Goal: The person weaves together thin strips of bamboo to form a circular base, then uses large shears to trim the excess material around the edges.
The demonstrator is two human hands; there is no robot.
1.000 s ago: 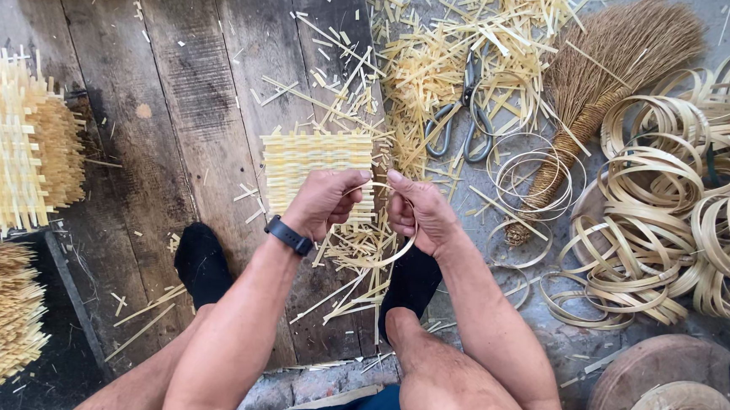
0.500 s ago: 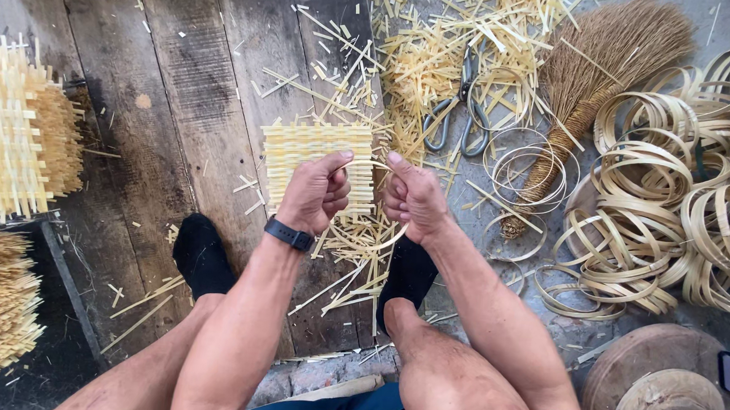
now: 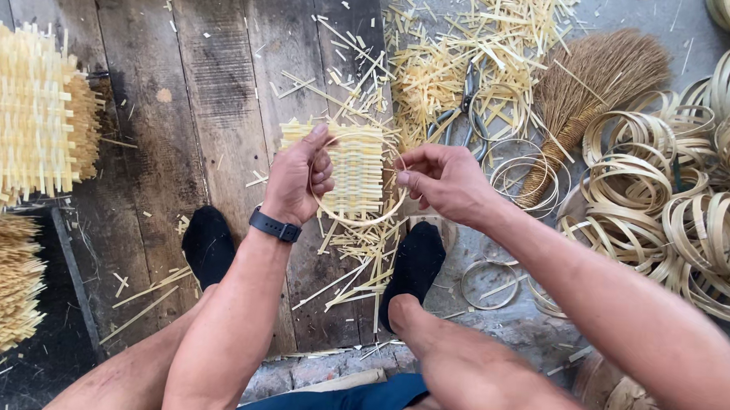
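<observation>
My left hand [image 3: 299, 176], a dark watch on its wrist, grips the left edge of a small square woven bamboo mat [image 3: 352, 169] held up above the floor. A thin bamboo ring [image 3: 364, 218] lies around the mat. My right hand [image 3: 442, 180] pinches that ring at its right side, thumb and fingers closed on the strip. Below the mat, my two feet in black socks [image 3: 416, 263] rest on the wooden planks among loose bamboo slivers.
Stacks of woven mats [image 3: 20, 121] stand at the left. A heap of bamboo rings [image 3: 686, 208] lies at the right beside a straw brush [image 3: 596, 84]. Scissors [image 3: 464, 110] sit in bamboo offcuts [image 3: 467, 59] beyond my hands. Round lids [image 3: 623, 402] are at lower right.
My hands have moved apart and lifted. The mat, half hidden behind my fists earlier, now shows between them with the ring around it.
</observation>
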